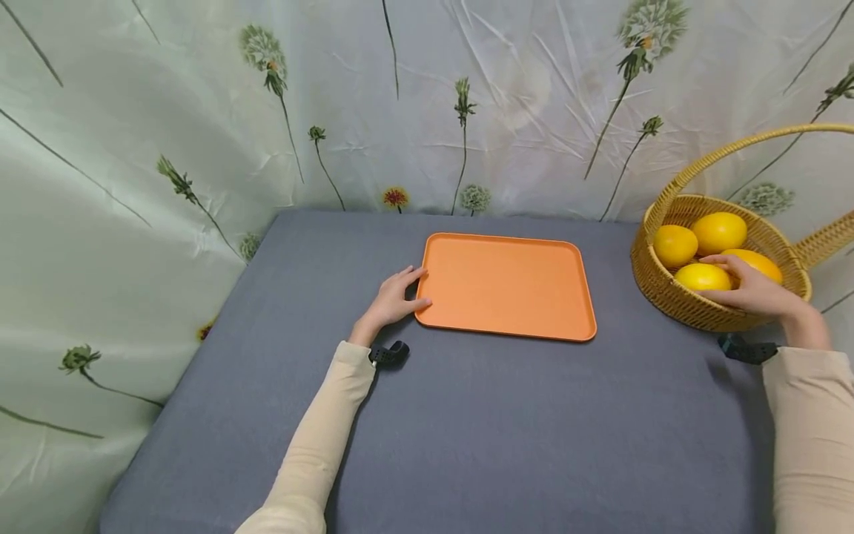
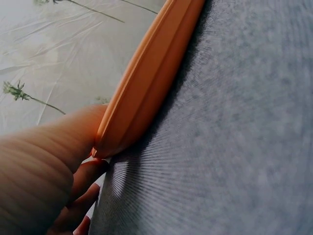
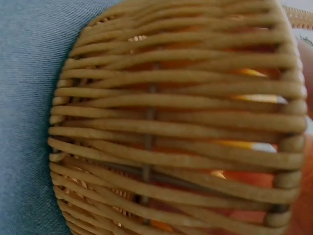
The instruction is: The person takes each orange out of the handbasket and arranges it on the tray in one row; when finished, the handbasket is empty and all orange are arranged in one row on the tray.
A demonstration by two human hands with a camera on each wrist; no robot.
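Note:
An orange rectangular tray (image 1: 507, 285) lies on the grey cloth. My left hand (image 1: 394, 298) holds its left edge. In the left wrist view the thumb is at the tray's rim (image 2: 128, 98) and the other fingers (image 2: 83, 181) are bent below it. At the right, my right hand (image 1: 757, 288) reaches over the near rim of a wicker basket (image 1: 694, 308). Its thumb and fingers are around a yellow lemon (image 1: 700, 277) in the basket. In the right wrist view the basket's woven side (image 3: 171, 117) hides most of that hand.
Several yellow fruits share the basket, among them a rounder fruit (image 1: 675, 246) at the left and a larger fruit (image 1: 720, 231) behind. A tall arched handle (image 1: 727, 152) rises over the basket. A flower-printed curtain (image 1: 400, 111) hangs behind the grey-covered table (image 1: 534, 430).

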